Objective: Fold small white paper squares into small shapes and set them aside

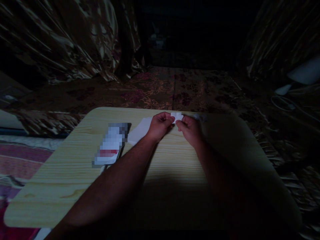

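Between my two hands is a small piece of folded white paper (177,116), held just above the far part of the wooden table. My left hand (160,126) pinches its left side with thumb and fingers. On the other side, my right hand (190,129) grips the paper's right edge, thumb toward me. Creases show on the paper, but the dim light hides its exact shape. White paper sheets (140,130) lie flat on the table, partly behind my left hand and forearm.
A blurred-out phone-like device (110,145) lies on the table (75,180) left of my forearm. Small pale crumpled-looking pieces (200,117) sit beyond my right hand. Patterned fabric (150,88) spreads behind the table, and a white lamp-like object (305,71) with a cable stands at right.
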`<action>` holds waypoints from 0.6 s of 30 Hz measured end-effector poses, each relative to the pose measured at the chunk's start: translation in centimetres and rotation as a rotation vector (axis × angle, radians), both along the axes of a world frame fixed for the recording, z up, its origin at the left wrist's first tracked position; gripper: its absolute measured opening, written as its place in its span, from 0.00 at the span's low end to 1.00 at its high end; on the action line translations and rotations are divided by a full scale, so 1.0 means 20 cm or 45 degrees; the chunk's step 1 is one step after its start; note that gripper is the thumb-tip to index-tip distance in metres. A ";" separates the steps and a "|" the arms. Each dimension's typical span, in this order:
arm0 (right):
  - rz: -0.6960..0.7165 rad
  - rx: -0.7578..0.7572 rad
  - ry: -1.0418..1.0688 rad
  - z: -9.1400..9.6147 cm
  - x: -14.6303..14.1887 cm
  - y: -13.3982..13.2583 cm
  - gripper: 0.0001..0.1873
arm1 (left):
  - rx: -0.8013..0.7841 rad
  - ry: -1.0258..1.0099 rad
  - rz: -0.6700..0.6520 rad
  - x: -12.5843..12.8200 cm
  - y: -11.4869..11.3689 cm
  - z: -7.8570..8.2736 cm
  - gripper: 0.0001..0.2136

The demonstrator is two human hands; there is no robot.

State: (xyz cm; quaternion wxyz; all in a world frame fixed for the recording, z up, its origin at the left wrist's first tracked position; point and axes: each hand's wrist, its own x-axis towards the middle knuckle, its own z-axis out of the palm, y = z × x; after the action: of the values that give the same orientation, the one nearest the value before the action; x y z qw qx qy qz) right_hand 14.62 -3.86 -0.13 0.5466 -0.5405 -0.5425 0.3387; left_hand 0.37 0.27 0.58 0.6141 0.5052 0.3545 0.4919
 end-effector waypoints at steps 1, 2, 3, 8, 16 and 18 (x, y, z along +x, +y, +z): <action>-0.002 -0.002 0.029 0.01 0.00 0.00 0.15 | 0.002 0.003 0.003 0.00 0.00 0.00 0.14; -0.007 -0.002 0.071 0.01 -0.01 0.00 0.13 | 0.000 0.003 0.007 0.00 0.00 0.00 0.14; -0.014 0.000 0.123 0.02 -0.01 0.00 0.11 | -0.006 -0.001 0.011 0.00 0.00 0.00 0.14; -0.101 0.069 0.302 0.02 -0.01 0.00 0.16 | 0.007 0.003 -0.013 0.01 -0.01 0.00 0.15; -0.133 0.266 0.235 -0.05 0.00 0.04 0.09 | 0.060 0.020 -0.040 0.01 -0.02 0.01 0.17; -0.119 0.258 0.226 -0.05 0.00 0.04 0.08 | 0.099 0.035 -0.011 0.01 -0.01 0.00 0.14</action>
State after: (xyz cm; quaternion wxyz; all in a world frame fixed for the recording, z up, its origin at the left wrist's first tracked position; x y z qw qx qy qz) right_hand 14.64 -3.10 -1.21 0.6596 -0.4750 -0.4976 0.3029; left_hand 0.58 -0.02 0.67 0.5912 0.5368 0.3416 0.4957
